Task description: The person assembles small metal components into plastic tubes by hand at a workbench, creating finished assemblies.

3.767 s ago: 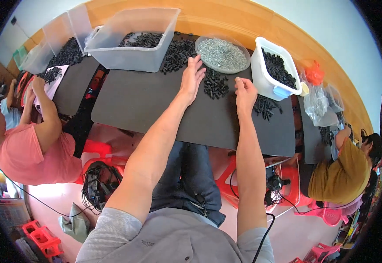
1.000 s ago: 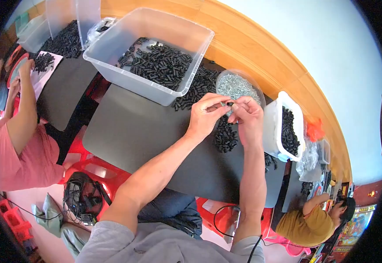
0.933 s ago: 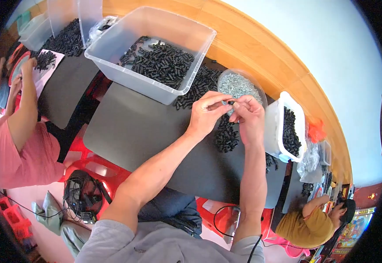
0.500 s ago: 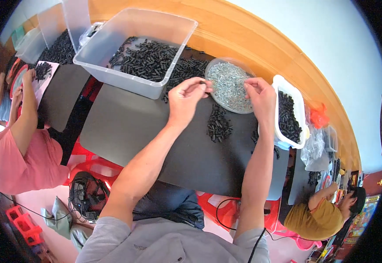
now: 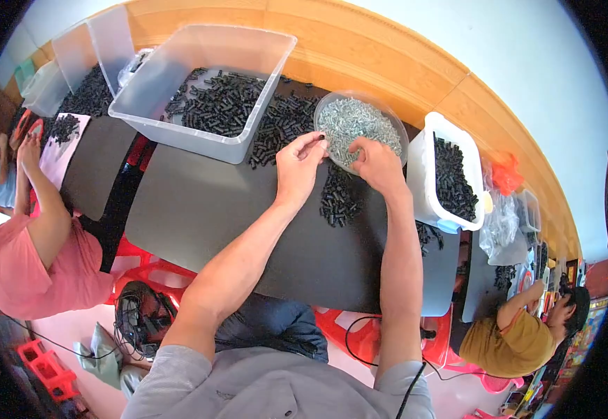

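My left hand point(image 5: 299, 167) pinches a small black plastic piece point(image 5: 321, 137) between thumb and fingertips, just beside the rim of a round clear bowl point(image 5: 404, 136). Small, silvery metal pieces point(image 5: 356, 120) fill the bowl. Over its near right side, my right hand point(image 5: 379, 167) has its fingers bent down and drawn together at the metal pieces. Whatever lies between those fingertips is hidden. A small heap of black plastic pieces point(image 5: 339, 199) rests on the dark table point(image 5: 206, 199) between my forearms, just in front of the bowl.
A large clear bin point(image 5: 171, 138) of black pieces stands at the back left, with more pieces point(image 5: 286, 119) spilled beside it. Right of the bowl is a white tub point(image 5: 424, 171) of black pieces. People in pink point(image 5: 53, 258) and mustard point(image 5: 506, 346) sit on either side.
My right hand has moved left and down from the bowl's right rim onto the metal pieces. My left hand stays near the bowl's left rim, still pinching the black piece.
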Tool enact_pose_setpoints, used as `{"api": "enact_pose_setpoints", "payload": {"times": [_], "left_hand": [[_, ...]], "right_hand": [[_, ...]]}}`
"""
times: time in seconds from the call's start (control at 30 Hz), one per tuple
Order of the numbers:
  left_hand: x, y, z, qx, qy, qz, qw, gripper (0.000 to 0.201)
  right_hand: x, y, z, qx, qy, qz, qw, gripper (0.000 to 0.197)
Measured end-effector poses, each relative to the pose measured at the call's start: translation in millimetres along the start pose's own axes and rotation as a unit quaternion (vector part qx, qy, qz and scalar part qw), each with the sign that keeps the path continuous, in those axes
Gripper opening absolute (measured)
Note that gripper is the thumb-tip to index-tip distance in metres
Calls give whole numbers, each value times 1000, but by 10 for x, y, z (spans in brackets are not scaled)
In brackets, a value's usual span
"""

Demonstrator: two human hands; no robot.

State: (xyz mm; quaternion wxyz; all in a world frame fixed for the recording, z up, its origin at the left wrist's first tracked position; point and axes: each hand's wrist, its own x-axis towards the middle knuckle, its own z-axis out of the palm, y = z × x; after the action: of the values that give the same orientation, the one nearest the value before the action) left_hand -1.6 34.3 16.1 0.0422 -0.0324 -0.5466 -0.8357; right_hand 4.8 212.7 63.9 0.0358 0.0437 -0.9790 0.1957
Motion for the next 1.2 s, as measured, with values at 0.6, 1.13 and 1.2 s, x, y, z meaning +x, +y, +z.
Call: {"api": "enact_pose_setpoints", "payload": {"times": [0.6, 1.13, 1.2], "left_hand": [[-26, -50, -17, 56, -85, -11, 995, 25], [-73, -90, -28, 138, -103, 54, 984, 19], [-52, -131, -13, 115, -100, 40, 988, 19]], "right_hand": [[84, 279, -119, 289, 3, 76, 954, 10], [38, 61, -263, 385, 58, 41, 920, 14], [50, 281, -179, 285, 91, 31, 954, 19]]}}
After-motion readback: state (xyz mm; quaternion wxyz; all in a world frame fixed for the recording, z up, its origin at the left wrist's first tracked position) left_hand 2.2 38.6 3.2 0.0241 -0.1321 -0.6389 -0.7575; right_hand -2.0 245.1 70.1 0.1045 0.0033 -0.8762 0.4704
